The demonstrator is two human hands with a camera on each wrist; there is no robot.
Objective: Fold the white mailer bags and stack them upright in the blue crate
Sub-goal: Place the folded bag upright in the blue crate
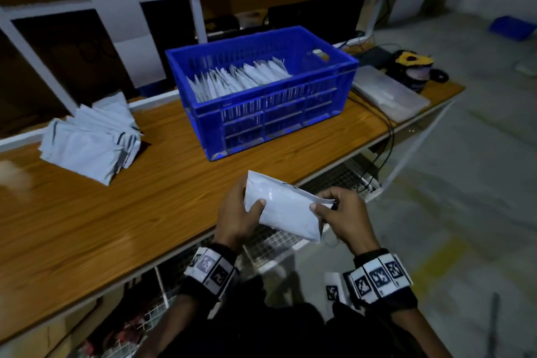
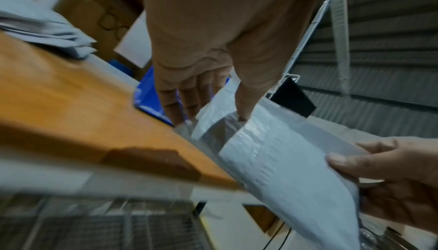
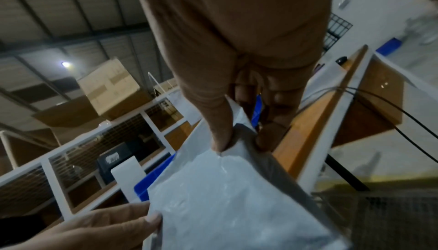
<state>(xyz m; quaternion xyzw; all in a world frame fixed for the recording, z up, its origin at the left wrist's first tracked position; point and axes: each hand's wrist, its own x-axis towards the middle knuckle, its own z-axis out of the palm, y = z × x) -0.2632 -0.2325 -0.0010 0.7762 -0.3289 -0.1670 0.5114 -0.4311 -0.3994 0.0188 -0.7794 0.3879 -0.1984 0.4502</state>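
I hold a white mailer bag (image 1: 286, 209) in the air just off the table's front edge. My left hand (image 1: 241, 212) pinches its left end, thumb on top and fingers behind; my right hand (image 1: 338, 212) pinches the right end the same way. The left wrist view shows the bag (image 2: 279, 160) running from my left thumb to the right hand (image 2: 384, 162). From the right wrist the bag (image 3: 220, 198) shows a grey inner side along its right edge. The blue crate (image 1: 331, 67) stands further back on the table, with several folded bags (image 1: 241, 78) upright in a row.
A loose pile of white mailer bags (image 1: 93, 136) lies on the wooden table (image 1: 145, 212) at the left. Right of the crate sit a clear plastic case (image 1: 389, 93), black cables and a yellow and black object (image 1: 412, 67). White shelving stands behind. A wire rack is below the table.
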